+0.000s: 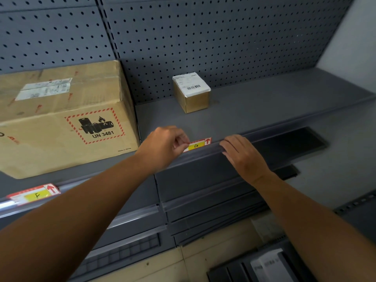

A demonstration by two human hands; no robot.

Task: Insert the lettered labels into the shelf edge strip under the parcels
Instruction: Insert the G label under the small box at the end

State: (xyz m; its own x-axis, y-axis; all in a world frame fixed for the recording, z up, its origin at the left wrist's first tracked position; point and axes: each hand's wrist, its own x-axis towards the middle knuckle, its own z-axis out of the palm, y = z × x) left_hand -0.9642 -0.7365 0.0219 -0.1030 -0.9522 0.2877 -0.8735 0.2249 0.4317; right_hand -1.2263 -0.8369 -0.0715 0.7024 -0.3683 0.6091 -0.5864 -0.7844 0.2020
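Observation:
A red-and-yellow label marked G (198, 145) sits at the shelf edge strip (264, 137), below the small parcel (191, 92). My left hand (164, 146) pinches the label's left end with thumb and fingers. My right hand (242, 151) rests on the strip just right of the label, fingers laid over its top edge. A second label marked F (36, 193) sits in the strip at the left, under the large cardboard box (61, 119) with the UN 3481 battery sticker.
A grey pegboard back panel (203, 37) rises behind the shelf (264, 102). Lower shelves (203, 200) with their own clear strips lie beneath. A white wall (350, 37) closes the right side. Papers lie on dark shelving (266, 265) at the bottom right, over a tiled floor.

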